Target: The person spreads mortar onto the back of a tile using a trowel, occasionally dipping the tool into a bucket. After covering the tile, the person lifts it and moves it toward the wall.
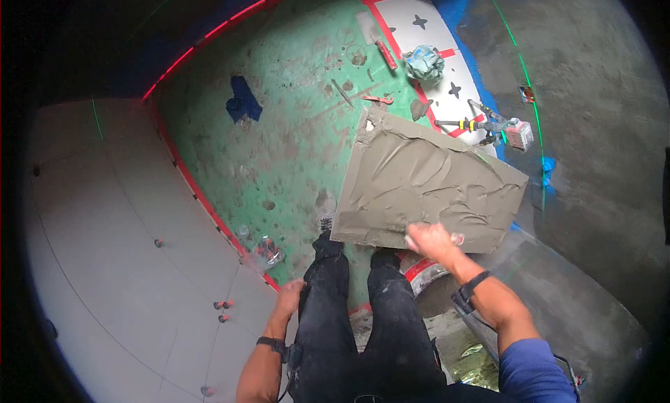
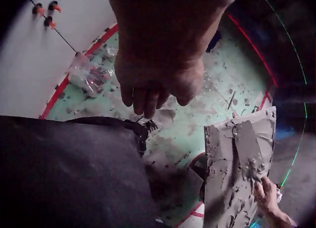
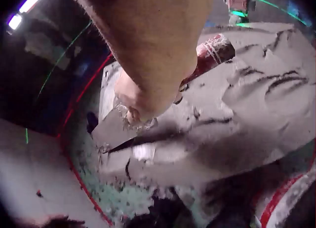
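Now clamping the right hand [image 1: 429, 240] round the red-handled trowel [image 3: 213, 54], down at the near edge of the mortar-coated slab [image 1: 433, 187]; dangling the left hand [image 1: 289, 296], loosely open, beside black trousers [image 1: 326, 286].

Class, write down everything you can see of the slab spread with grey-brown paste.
The slab is broad, flat and straight-edged, with angular corners. Thick, wet-looking paste, perhaps mortar, covers nearly all its upper face: ridged and folded across much of it, smoother along the near edge, with a small white patch at the far left corner. It lies in front of the person's legs, towards their right; what supports it is hidden. The right hand holds a red-handled trowel against the paste.
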Demonstrator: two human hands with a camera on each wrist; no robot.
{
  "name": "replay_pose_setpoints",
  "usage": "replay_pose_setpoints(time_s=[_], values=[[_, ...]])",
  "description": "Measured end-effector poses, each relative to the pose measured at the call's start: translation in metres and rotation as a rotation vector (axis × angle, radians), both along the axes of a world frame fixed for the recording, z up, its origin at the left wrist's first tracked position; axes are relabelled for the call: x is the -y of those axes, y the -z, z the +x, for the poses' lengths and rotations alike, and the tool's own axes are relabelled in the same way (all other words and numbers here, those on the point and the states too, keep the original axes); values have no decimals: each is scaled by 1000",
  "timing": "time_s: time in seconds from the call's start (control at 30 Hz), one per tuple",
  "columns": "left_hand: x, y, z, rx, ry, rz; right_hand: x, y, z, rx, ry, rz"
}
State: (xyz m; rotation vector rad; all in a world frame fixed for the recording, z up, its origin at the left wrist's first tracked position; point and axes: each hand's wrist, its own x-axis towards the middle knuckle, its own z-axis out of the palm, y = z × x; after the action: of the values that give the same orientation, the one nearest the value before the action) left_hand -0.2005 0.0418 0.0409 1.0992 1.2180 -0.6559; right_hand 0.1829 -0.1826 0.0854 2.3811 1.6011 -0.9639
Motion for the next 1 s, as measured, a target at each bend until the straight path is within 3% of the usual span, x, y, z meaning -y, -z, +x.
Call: replay_pose_setpoints(time_s=[0.07, 0.17, 0.23, 0.27, 0.33, 0.4, 0.47, 0.5, 0.57, 0.63, 0.73, 0.8, 0.83, 0.9, 0.93, 1.0], values=[[5, 6, -1, 12, 23, 16, -8, 5, 37, 146, -26, 81], [9, 9, -1, 72, -3, -4, -20, 17, 83, 172, 74, 74], [6, -4, 13, 25, 21, 40, -28, 9, 98, 197, 400, 101], [5, -2, 12, 35, 26, 44, -16, 20, 95, 206, 405, 107], [7, 5, 3, 90, 153, 95, 24, 52, 74, -7, 425, 237], [7, -5, 10, 96, 126, 60, 24, 10, 51, -600, 912, -10], [8, -6, 16, 98, 97, 26, 8, -22, 30, -698, 1153, -89], [9, -5, 16, 79, 108, 19, -1, -17, 23, -697, 1150, -88], [13, -1, 11, 53, 124, 11, -19, 2, 5, -955, 1546, 325], [18, 8, 3, 34, 117, 22, -67, 19, 2, -1110, 1799, 491], [21, 12, -2, -7, 146, 11, -106, 31, -13, -1103, 1738, 389], [21, 11, -2, 23, 141, 12, -100, 34, -16, -1017, 1568, 235], [21, 11, -1, 52, 130, 6, -91, 36, -12, -1008, 1574, 243], [16, 12, 5, 58, 139, 6, -63, 35, 7, -510, 1115, 115], [15, 11, 8, 47, 140, 7, -50, 29, 16, -498, 1121, 118], [10, -7, 30, 39, 149, 44, -21, 17, 33, 43, 996, 18]])
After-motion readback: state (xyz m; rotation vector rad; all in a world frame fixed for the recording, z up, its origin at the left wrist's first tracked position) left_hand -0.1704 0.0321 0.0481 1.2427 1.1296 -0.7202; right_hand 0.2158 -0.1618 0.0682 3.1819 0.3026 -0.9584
